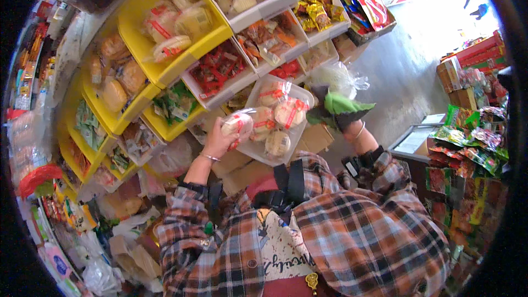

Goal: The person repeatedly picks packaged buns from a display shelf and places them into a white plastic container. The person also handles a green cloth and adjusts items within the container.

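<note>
My left hand (pixel 222 138) is closed on a plastic-wrapped bun (pixel 238 127) with red marking, at the left edge of a clear plastic tray (pixel 306 95). Several wrapped round buns (pixel 290 112) lie in the tray. At the tray's right side is my right hand (pixel 351 128), with a green and dark cloth (pixel 346 106) over its fingers, which are mostly hidden; whether it grips the cloth or the tray rim cannot be told. Just beyond the cloth sits a clear plastic bag (pixel 336 79) with pale contents.
Yellow bins (pixel 194 55) and white bins (pixel 272 8) of packaged foods rise ahead and to the left. Cardboard (pixel 235 169) lies below the tray. A box of colorful packets (pixel 367 12) stands at the upper right; snack packets (pixel 466 136) are piled at right.
</note>
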A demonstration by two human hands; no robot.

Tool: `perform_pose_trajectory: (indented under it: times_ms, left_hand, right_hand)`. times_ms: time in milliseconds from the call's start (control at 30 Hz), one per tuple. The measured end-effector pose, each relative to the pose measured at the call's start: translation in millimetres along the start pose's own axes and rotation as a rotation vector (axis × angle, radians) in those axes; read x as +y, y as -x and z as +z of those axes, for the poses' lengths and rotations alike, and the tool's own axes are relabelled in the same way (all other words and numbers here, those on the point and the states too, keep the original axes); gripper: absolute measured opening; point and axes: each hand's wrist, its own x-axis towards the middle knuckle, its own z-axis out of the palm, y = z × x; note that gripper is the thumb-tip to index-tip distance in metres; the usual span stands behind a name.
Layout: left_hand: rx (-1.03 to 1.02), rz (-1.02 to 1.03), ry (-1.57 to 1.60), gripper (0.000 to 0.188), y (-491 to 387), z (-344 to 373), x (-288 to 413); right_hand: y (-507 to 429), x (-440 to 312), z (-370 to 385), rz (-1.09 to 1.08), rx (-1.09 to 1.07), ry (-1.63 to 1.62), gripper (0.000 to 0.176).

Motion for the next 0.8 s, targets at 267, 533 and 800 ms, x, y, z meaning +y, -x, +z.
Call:
perform_pose_trajectory:
  times_ms: [267, 533, 800]
  left_hand:
    - [0.017, 0.112, 1.136, 0.055, -1, 8, 120]
    - [0.081, 0.413, 1.185, 0.058, -31, -35, 115]
    - [-0.005, 0.322, 1.267, 0.049, 2, -52, 157]
  right_hand:
    - [-96, -101, 157, -0.873, -0.038, 0.930, 0.052]
    - [-49, -85, 194, -0.930, -0.263, 1.090, 0.057]
    - [-61, -82, 127, 0.230, -0.076, -0.162, 0.040]
